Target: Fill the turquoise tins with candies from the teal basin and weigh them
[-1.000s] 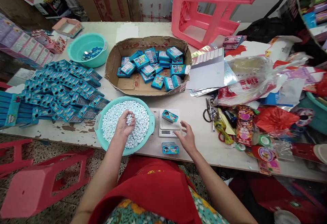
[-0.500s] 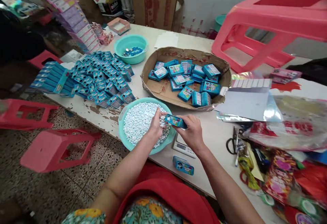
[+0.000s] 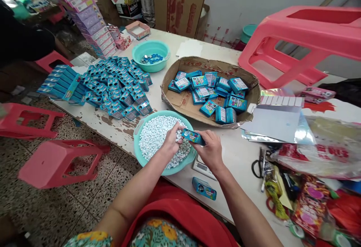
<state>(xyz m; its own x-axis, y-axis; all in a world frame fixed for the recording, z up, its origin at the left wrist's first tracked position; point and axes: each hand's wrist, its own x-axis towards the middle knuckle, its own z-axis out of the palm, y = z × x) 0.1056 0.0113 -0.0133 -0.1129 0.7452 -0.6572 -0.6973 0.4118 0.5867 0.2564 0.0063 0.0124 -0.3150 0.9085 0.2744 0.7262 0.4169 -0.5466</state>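
My right hand [image 3: 210, 147] grips a small blue candy box [image 3: 193, 135] lying on its side, its end toward my other hand. My left hand [image 3: 171, 140] is curled around a few white candies [image 3: 178, 135], right at that end of the box. Both hands are above the turquoise basin [image 3: 137, 150], which is full of small white candies [image 3: 155, 136]. A white digital scale [image 3: 201, 168] is partly hidden under my right hand. Closer to me, another blue box [image 3: 204, 188] lies at the table edge.
Beyond the basin, a cut-down cardboard box [image 3: 180, 106] holds several blue boxes. Many open blue boxes [image 3: 118, 85] crowd the left, near a second basin [image 3: 150, 66] of blue pieces. Scissors [image 3: 257, 166] and plastic packs lie right. A pink stool [image 3: 299, 32] stands on the table.
The view has shifted slightly, so the table appears a little lower and farther right. My left hand's candies now show against the box's end; my right hand keeps its grip.
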